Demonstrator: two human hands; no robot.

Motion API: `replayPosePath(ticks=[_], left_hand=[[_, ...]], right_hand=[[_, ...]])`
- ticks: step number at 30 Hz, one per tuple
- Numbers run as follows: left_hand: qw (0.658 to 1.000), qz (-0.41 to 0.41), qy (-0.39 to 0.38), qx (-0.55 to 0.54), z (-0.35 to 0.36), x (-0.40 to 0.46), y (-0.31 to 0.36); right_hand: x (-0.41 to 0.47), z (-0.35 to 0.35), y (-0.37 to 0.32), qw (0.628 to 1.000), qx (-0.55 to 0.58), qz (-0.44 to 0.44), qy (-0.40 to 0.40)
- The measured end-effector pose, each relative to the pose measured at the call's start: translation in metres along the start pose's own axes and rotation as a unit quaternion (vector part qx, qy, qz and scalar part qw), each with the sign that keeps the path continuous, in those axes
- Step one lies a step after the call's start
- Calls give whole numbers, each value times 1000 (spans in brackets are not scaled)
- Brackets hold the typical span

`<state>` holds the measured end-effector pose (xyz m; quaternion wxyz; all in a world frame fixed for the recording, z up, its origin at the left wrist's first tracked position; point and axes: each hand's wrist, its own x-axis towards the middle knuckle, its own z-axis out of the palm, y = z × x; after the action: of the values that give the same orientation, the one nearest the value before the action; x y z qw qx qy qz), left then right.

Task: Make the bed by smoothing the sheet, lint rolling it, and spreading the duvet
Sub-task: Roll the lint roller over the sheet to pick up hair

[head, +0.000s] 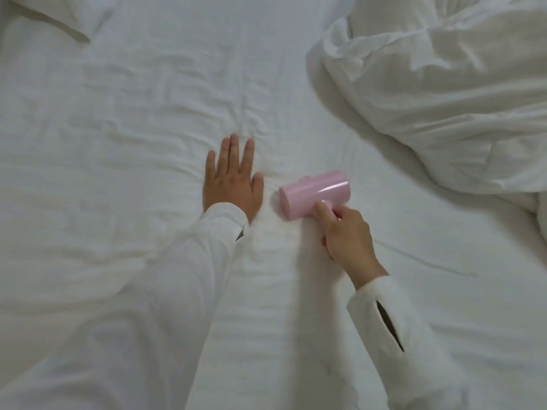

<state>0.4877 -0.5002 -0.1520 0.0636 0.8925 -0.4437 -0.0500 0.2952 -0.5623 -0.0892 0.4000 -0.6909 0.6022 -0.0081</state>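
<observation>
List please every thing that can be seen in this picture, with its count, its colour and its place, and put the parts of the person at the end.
sheet: one, white, wrinkled, covers the whole bed surface.
duvet: one, white, bunched in a heap at the upper right, on the sheet.
pillow: one, white, upper left corner, only partly in view.
lint roller: one, pink, on the sheet at the centre, right of the left hand; its handle is hidden in the right hand.
left hand: one, flat on the sheet with straight fingers, centre.
right hand: one, grips the lint roller handle, right of centre.
sleeves: two, white, lower part of the picture.
</observation>
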Motion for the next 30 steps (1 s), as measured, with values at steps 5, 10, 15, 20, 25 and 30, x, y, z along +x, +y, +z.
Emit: replayPosePath(ticks=[5, 10, 15, 20, 25, 30], left_hand=[[1000, -16, -1, 10, 1, -7, 6], [1000, -17, -2, -7, 6, -2, 4], [1000, -12, -15, -15, 9, -2, 0], [999, -10, -32, -8, 0, -4, 2], [995, 22, -88, -50, -14, -43, 8], [986, 58, -123, -95, -24, -100, 3]], right_hand=[[27, 3, -19, 1000, -10, -4, 1], [111, 23, -96, 999, -2, -41, 18], [117, 27, -100, 998, 6, -52, 29], [7, 18, -4, 999, 15, -23, 35], [-71, -7, 43, 998, 34, 44, 12], [-110, -27, 38, 990, 126, 56, 23]])
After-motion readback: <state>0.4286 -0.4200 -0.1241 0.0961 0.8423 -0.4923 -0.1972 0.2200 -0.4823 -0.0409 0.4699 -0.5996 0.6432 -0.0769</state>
